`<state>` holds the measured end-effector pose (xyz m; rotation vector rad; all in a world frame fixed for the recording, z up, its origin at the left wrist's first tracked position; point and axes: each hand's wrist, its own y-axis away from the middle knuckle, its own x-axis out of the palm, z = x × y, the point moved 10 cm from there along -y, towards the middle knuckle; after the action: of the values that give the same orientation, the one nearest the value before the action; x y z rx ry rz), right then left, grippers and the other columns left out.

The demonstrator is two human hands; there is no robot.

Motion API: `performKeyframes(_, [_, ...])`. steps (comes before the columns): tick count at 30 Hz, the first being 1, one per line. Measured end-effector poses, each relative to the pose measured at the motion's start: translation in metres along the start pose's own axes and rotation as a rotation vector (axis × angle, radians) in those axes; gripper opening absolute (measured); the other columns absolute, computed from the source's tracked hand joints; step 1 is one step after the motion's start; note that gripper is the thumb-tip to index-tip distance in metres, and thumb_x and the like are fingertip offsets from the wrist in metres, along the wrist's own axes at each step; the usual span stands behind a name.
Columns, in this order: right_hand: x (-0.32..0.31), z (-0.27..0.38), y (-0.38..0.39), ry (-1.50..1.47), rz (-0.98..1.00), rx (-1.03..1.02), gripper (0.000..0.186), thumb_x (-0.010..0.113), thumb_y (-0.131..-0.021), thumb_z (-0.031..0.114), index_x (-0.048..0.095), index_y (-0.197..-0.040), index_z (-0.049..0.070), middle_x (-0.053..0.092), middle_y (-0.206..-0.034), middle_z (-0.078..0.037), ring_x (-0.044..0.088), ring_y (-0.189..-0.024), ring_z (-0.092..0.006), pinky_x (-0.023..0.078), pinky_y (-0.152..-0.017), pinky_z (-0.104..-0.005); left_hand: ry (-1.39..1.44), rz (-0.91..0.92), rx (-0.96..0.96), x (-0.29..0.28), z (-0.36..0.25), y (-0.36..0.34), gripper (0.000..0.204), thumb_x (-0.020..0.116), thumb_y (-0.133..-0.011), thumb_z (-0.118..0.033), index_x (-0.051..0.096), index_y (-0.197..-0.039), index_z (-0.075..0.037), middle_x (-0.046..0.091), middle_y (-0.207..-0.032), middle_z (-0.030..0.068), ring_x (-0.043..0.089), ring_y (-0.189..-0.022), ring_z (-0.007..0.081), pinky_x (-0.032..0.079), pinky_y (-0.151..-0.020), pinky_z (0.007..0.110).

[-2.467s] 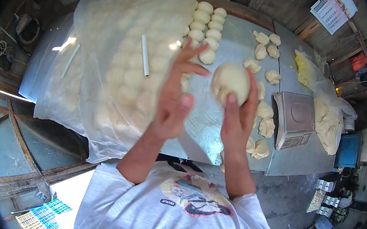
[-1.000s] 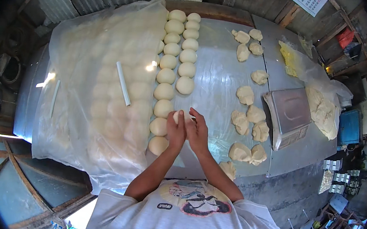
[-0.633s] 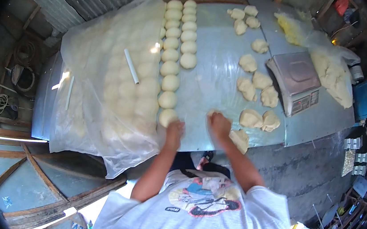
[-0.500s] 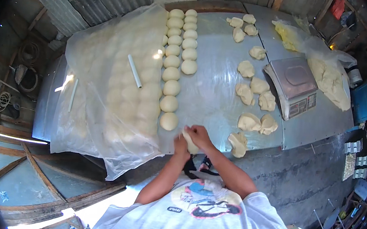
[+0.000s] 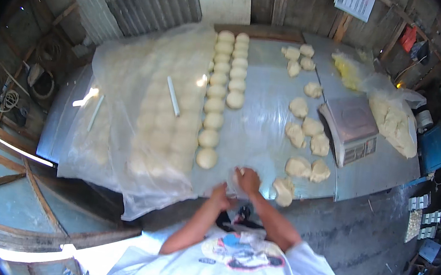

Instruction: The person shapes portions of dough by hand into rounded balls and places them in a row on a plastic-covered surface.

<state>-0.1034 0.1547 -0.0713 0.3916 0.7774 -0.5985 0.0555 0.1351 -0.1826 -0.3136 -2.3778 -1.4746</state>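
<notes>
My left hand (image 5: pixel 219 195) is blurred near the table's front edge, its fingers partly hidden. My right hand (image 5: pixel 246 178), a little higher and to the right, has its fingers curled round something pale that I cannot make out. Just above-left of my hands, smooth round dough balls (image 5: pixel 207 157) form rows alongside a translucent plastic sheet (image 5: pixel 109 147) spread over many more balls. Rough dough lumps (image 5: pixel 298 167) lie to the right of my hands, on the metal table (image 5: pixel 259 66).
A silver scale (image 5: pixel 348 121) stands right of the lumps, beside a dough mass (image 5: pixel 391 120) and bags (image 5: pixel 346 70). White rods (image 5: pixel 173 96) lie on the sheet. A blue container (image 5: pixel 432 143) is at the far right. Corrugated metal (image 5: pixel 154 4) leans behind the table.
The large dough ball held up earlier is no longer visible in my hands. Both hands came down to the front edge and have separated slightly since half a second ago; the camera view shifted.
</notes>
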Motion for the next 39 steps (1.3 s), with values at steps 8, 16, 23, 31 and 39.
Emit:
performKeyframes(8, [-0.192,0.164,-0.026,-0.586,-0.899,-0.469,0.044,0.063,-0.091,0.036,0.061,-0.069,-0.002,0.061,-0.062,-0.016,0.060,-0.056,-0.0264,0.044,-0.054,-0.0391,-0.387,0.116,1.201,0.180,-0.200,0.170,0.044,0.050,-0.100,-0.032,0.049,-0.121,0.005,0.061,-0.110,0.0141,0.061,-0.093,0.0219,0.049,-0.085,0.029])
performKeyframes(16, [-0.024,0.012,-0.015,0.320,-0.026,-0.170,0.044,0.053,-0.091,0.047,0.070,-0.076,0.009,0.068,-0.077,-0.017,0.067,-0.074,-0.0361,0.051,-0.065,-0.0489,-0.067,-0.044,0.306,0.017,-0.061,0.031,0.051,0.036,-0.100,-0.048,0.050,-0.135,-0.014,0.053,-0.134,0.0069,0.049,-0.122,0.0265,0.033,-0.100,0.056])
performKeyframes(23, [-0.105,0.094,-0.043,-0.876,-0.196,-0.054,0.043,0.063,-0.091,0.042,0.063,-0.081,0.000,0.066,-0.083,-0.004,0.059,-0.073,-0.0140,0.047,-0.064,-0.0353,-0.194,-0.220,1.031,0.116,-0.186,0.122,0.030,0.048,-0.101,-0.023,0.056,-0.118,0.000,0.063,-0.104,0.0104,0.057,-0.095,0.0188,0.049,-0.078,0.034])
performKeyframes(31, [-0.163,0.082,-0.038,0.184,-0.470,-0.385,0.032,0.067,-0.087,0.033,0.070,-0.094,0.002,0.068,-0.089,-0.018,0.065,-0.078,-0.0373,0.053,-0.071,-0.0422,-0.159,0.085,0.886,0.132,-0.160,0.135,0.044,0.035,-0.105,-0.033,0.052,-0.124,0.003,0.055,-0.123,0.0137,0.049,-0.118,0.0222,0.034,-0.103,0.032])
performKeyframes(39, [-0.014,0.057,0.016,-0.845,0.896,-0.095,0.080,0.031,-0.095,0.067,0.034,-0.147,0.007,0.040,-0.146,-0.009,0.036,-0.133,-0.0184,0.026,-0.112,-0.0335,-0.572,0.223,1.113,0.103,-0.067,0.185,0.051,0.028,-0.105,-0.034,0.046,-0.134,0.005,0.054,-0.128,0.0240,0.050,-0.124,0.0332,0.035,-0.104,0.040])
